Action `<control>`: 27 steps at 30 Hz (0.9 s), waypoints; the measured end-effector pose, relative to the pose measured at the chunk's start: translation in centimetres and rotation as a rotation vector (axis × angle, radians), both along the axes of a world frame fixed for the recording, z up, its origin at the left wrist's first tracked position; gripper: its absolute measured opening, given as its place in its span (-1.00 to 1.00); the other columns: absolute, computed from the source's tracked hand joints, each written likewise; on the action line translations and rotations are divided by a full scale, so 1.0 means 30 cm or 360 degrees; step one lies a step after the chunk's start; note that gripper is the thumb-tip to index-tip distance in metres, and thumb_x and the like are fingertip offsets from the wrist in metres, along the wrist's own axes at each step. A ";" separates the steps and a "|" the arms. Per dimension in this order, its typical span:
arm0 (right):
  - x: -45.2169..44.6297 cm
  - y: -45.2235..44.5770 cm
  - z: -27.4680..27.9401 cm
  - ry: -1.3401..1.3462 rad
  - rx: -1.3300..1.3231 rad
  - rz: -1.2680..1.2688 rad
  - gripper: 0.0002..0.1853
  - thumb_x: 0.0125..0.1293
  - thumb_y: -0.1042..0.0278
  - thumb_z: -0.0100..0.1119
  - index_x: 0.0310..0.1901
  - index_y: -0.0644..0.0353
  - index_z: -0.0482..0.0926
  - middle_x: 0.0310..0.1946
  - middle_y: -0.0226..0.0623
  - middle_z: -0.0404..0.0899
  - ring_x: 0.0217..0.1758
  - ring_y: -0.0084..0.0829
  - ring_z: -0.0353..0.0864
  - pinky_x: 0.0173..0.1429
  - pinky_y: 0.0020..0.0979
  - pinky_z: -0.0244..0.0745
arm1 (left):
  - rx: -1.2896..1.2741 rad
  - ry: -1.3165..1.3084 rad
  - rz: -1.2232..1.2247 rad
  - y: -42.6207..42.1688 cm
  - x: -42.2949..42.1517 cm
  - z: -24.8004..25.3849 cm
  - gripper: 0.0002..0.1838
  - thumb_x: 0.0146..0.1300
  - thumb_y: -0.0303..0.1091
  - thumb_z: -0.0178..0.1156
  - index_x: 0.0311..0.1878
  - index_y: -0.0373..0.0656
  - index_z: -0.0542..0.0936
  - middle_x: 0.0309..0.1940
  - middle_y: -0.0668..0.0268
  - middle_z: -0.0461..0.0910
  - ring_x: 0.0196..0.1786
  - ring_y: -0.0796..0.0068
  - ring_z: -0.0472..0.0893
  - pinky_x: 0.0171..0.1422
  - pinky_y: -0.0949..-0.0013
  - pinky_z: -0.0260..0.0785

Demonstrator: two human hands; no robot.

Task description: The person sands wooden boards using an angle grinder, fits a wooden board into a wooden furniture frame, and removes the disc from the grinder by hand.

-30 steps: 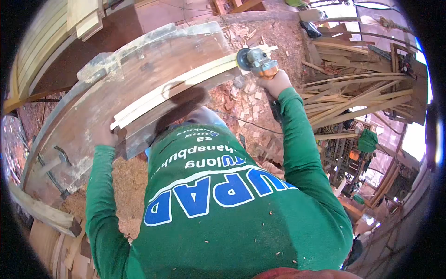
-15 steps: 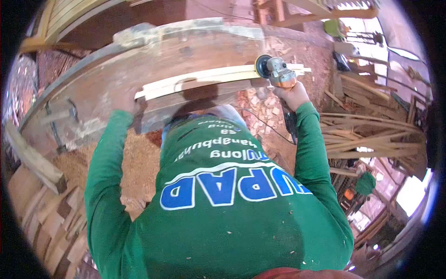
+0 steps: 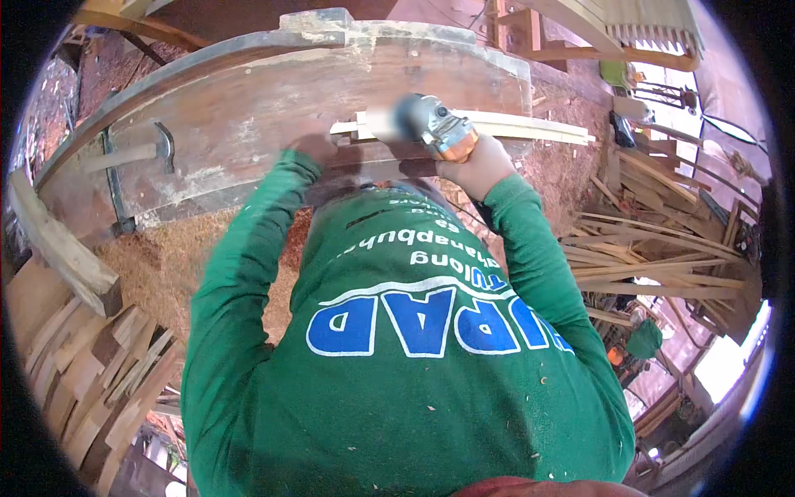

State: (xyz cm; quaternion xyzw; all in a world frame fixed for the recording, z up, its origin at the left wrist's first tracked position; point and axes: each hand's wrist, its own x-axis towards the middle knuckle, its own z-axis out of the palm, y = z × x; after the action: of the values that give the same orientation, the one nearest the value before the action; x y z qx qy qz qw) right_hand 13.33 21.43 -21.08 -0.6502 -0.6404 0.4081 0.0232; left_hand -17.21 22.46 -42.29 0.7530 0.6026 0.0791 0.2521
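My right hand is wrapped around an angle grinder fitted with a round sanding disc. The disc, blurred, sits over pale wooden strips lying side by side along the workbench. My left hand is near the strips' left end, low against the bench and in shadow. Blur and shade hide its fingers, so its grip does not show. A hammer with a wooden handle lies on the bench farther left.
Stacked wooden blocks and a thick beam stand at lower left. Long wood strips are piled on the right. Sawdust covers the floor. A slatted wooden piece is at top right.
The grinder has moved left along the strips, from near their right end towards the left end. My left hand is now closer to my right. The camera view has shifted.
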 end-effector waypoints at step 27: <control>0.477 -0.029 0.028 -0.0171 -0.0027 -0.0540 -0.50 -0.02 0.09 0.48 -0.06 0.21 0.72 -0.22 -0.05 0.78 -0.11 -0.15 0.79 0.01 -0.21 0.65 | -0.0126 -0.0001 0.0101 -0.015 0.048 0.212 -0.64 0.12 -0.21 0.39 0.03 0.10 0.68 -0.10 0.14 0.69 -0.03 0.00 0.68 0.02 0.02 0.54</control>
State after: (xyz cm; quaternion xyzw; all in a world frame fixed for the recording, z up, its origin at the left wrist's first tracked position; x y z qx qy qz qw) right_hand 27.63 20.57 -20.26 -0.7700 -0.5183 0.3684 0.0520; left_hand -15.77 22.00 -35.94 0.7230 0.6287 0.0632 0.2794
